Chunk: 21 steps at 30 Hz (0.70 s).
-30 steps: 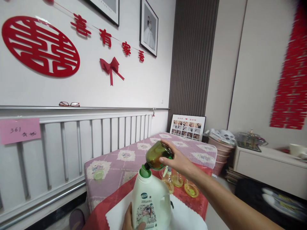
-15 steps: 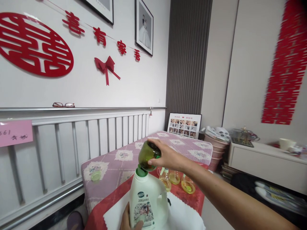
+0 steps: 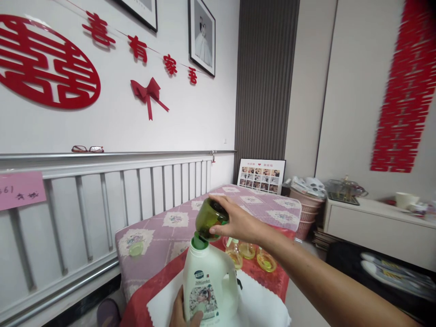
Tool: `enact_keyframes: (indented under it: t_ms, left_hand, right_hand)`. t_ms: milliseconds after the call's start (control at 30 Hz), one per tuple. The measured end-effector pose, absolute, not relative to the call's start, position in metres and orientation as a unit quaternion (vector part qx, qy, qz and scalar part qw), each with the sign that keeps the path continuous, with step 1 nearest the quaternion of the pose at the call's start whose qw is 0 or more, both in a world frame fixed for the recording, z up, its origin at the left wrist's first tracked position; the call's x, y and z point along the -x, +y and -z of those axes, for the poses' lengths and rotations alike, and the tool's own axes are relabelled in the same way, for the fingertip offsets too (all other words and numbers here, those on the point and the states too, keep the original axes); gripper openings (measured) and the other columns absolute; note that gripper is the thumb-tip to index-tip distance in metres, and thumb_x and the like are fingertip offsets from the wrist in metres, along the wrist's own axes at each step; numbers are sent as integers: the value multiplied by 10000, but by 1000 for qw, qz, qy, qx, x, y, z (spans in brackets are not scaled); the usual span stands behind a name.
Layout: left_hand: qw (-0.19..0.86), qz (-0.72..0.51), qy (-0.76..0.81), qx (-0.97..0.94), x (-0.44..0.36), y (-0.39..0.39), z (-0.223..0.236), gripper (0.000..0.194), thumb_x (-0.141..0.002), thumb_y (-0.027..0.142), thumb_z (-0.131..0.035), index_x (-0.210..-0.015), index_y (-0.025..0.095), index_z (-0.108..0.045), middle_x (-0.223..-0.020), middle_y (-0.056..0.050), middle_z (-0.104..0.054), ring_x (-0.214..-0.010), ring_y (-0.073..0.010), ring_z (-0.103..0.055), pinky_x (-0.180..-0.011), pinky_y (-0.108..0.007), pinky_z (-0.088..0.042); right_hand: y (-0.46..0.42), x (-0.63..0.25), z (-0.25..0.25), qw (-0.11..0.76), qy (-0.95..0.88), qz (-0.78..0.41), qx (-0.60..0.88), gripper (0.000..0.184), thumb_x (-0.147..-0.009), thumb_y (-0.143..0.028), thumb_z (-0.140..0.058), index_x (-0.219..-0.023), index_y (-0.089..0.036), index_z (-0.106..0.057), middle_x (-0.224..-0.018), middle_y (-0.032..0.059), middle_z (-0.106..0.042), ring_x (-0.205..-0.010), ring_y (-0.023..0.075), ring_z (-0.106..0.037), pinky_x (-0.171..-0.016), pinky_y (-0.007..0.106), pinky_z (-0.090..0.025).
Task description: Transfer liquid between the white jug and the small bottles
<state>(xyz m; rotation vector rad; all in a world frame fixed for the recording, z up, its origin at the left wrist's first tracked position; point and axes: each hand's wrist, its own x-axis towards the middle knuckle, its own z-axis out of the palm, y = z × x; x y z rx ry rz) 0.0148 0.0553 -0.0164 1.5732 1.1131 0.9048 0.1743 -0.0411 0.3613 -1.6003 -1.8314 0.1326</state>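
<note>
Right hand [image 3: 235, 220]: yours is clamped around the green bottle, fingers over its upturned end and thumb on the near side.
Green bottle [image 3: 206, 220]: you have it tipped over just above the jug, its lower end leaning to the jug's mouth; you cannot tell from here whether liquid is running or whether the two touch.
Left hand [image 3: 180, 311]: yours is clasped on the lower left side of the jug, thumb across the front label.
Jug [image 3: 208, 279]: it stands upright in front of you, pale green-white, its grip loop on the right and its green mouth [image 3: 199, 241] uncovered beneath the bottle.
White mat [image 3: 264, 299]: it lies under and around the jug, on top of the red cloth [image 3: 155, 275].
Clear bottles [image 3: 266, 261]: three stand on the red cloth beyond the jug, partly hidden by your right arm, with yellow liquid low inside.
Pale green cap [image 3: 136, 248]: it lies on the flowered tablecloth [image 3: 153, 225], to your left, well apart from both hands.
Radiator [image 3: 163, 186]: it runs along the wall on your left, with a pink note [image 3: 22, 190] near its end.
Glasses [image 3: 87, 149]: they rest on the ledge above the radiator.
Photo board [image 3: 260, 176]: it leans upright behind the table's far end.
</note>
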Motion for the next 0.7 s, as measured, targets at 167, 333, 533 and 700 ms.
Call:
enact_keyframes:
  t_ms: [167, 333, 533, 700]
  left_hand:
    - [496, -408, 448, -622, -13, 50, 6, 897, -579, 399, -673, -1383, 112, -398, -1353, -165, -610, -1229, -321, -598, -1045, -368, -473]
    - [514, -396, 449, -614, -10, 47, -5, 889, -562, 390, -722, -1366, 156, -425, -1324, -139, -641, -1197, -323, -619, -1026, -385, -488]
    - [495, -398, 451, -628, -12, 50, 7, 896, -590, 406, -666, -1389, 120, -376, -1353, -159, -614, -1215, -314, -610, -1038, -369, -483]
    - [473, -400, 453, -641, -14, 55, 21, 932, -604, 408, -594, -1416, 75, -281, -1387, -209, -566, -1224, -326, -598, -1048, -405, -468]
  right_hand:
    - [-43, -184, -348, 403, -660, -82, 629, 951, -682, -363, -772, -1489, -205, -294, -1487, 169, -426, -1353, 309, -443, -1139, 506, -346]
    - [-43, -197, -323, 474, -595, -126, 636, 935, -675, -381, -766, -1474, -174, -328, -1494, 180, -444, -1362, 311, -445, -1148, 518, -328]
    - [-52, -200, -281, 670, -384, -297, 561, 770, -716, -478, -779, -1376, -272, -440, -1251, 98, -669, -951, 223, -709, -753, 348, -593]
    - [-72, -187, -235, 768, -199, -455, 405, 525, -705, -455, -825, -1123, -218, -615, -869, 29, -786, -659, 150, -725, -546, 234, -586]
